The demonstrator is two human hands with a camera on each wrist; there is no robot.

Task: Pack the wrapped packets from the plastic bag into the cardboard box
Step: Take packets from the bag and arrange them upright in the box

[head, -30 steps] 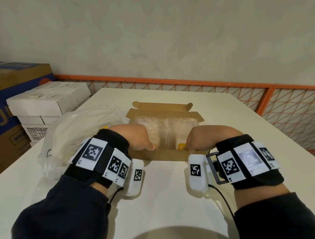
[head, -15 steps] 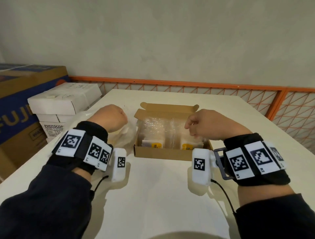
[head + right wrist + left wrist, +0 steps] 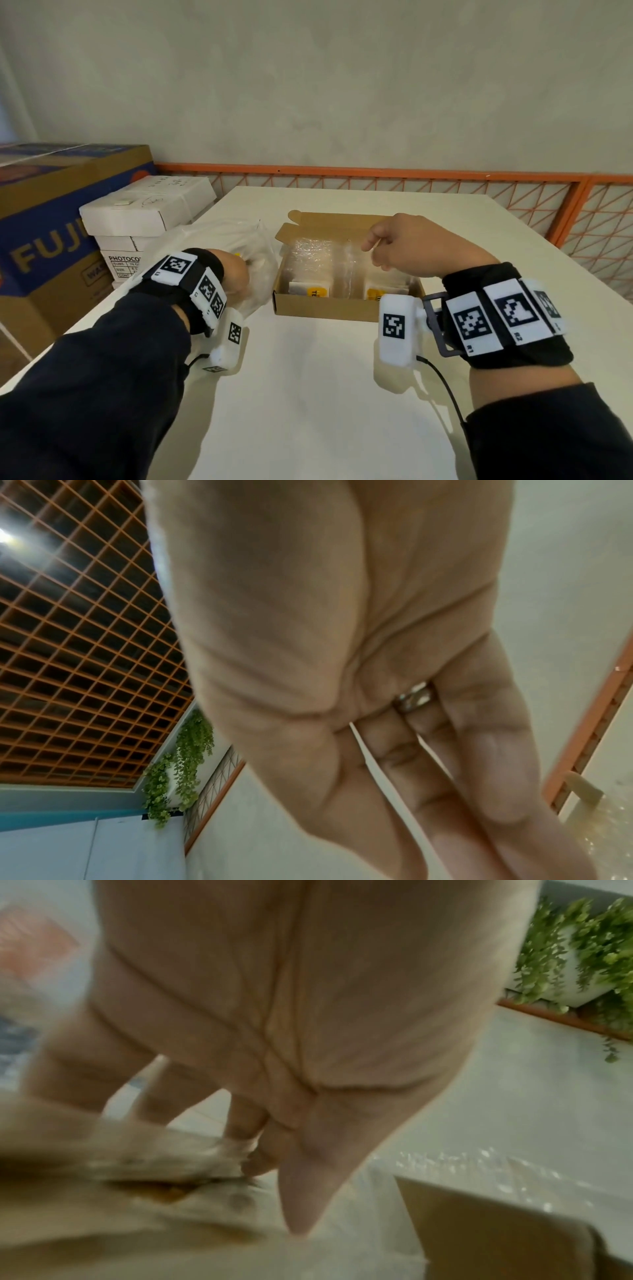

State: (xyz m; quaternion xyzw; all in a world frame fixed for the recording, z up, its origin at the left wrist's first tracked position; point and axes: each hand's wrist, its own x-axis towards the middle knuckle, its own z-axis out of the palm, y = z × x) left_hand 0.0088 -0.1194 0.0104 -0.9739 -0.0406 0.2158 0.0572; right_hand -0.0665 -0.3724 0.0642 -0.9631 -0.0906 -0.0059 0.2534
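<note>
An open cardboard box [image 3: 325, 310] sits mid-table with two bubble-wrapped packets [image 3: 311, 260] side by side inside, yellow labels toward me. Left of the box lies a clear plastic bag [image 3: 219, 236]. My left hand [image 3: 236, 277] is down in the bag. In the blurred left wrist view its fingers [image 3: 246, 1137] curl onto the crumpled edge of a wrapped packet [image 3: 154, 1153] with a yellow label. My right hand [image 3: 383, 246] hovers over the box's right half, fingers loose, holding nothing. The right wrist view shows those fingers [image 3: 479, 750] nearly straight.
The white table [image 3: 308, 394] has bare surface in front of the box. Stacked white paper boxes [image 3: 147, 209] and a large brown and blue carton [image 3: 44, 212] stand off its left edge. An orange mesh railing [image 3: 376, 171] runs behind and to the right.
Both hands lifted out of the box. My left hand swung left and dropped into the plastic bag. My right hand rose and now hangs above the box.
</note>
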